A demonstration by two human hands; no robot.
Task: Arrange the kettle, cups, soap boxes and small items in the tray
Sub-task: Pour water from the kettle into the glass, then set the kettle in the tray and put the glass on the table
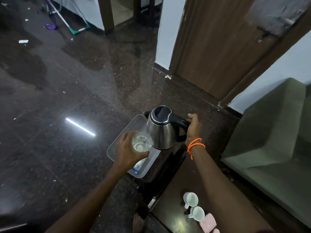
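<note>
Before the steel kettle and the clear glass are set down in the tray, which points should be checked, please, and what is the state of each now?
1. Right hand grips the black handle of the stainless steel kettle: ok.
2. Left hand holds the clear drinking glass upright: ok.
3. Translucent plastic tray has bare floor at its far end: ok.
4. Tray sits fully on the dark table: not ok, it seems to overhang the edge.
5. Kettle base already rests in the tray: cannot tell.
6. Two white mugs and pink soap boxes in the tray: not ok, they lie on the table.
</note>
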